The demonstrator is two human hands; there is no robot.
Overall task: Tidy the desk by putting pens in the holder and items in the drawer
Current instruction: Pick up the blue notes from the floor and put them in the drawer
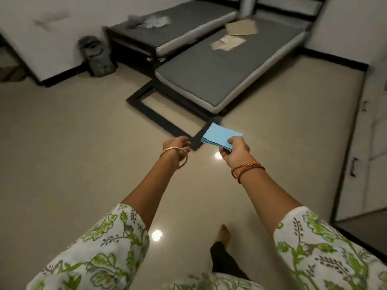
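Blue paper stack [221,136], flat and square-cornered, sits mid-frame pinched in the right hand [235,152], thumb on top. Left hand [178,148] hangs empty beside it, fingers loosely curled. Below lies glossy beige floor [73,153]; grey mattresses [219,74] on black frames fill the upper middle.

Glossy tiled floor [83,164] reflecting ceiling lights | matt blue paper stack [219,136] | printed cloth sleeves [100,248] showing | metal bangle [178,151] gleaming
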